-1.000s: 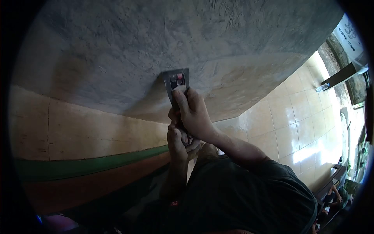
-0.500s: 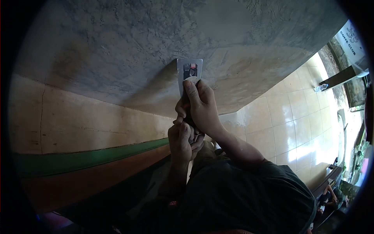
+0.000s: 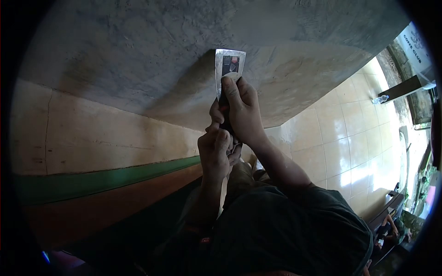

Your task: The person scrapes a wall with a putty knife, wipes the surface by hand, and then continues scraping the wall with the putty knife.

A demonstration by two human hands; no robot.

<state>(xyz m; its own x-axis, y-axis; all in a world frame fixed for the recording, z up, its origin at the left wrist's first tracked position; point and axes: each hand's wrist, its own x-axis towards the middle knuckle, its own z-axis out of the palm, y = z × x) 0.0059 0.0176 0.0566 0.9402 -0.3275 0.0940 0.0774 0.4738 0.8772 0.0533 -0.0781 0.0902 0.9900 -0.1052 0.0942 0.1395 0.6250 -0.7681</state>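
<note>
Grey plaster wall [image 3: 138, 50], tiled floor [image 3: 340, 138] — left hand [image 3: 215, 152] and right hand [image 3: 241, 110] clasp the scraper [image 3: 229, 64].

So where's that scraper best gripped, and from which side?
By the handle below the blade, from the side away from the wall: the scraper holds its flat blade toward the plaster, edge up. The right hand and left hand wrap it so, one finger on the blade.
</note>
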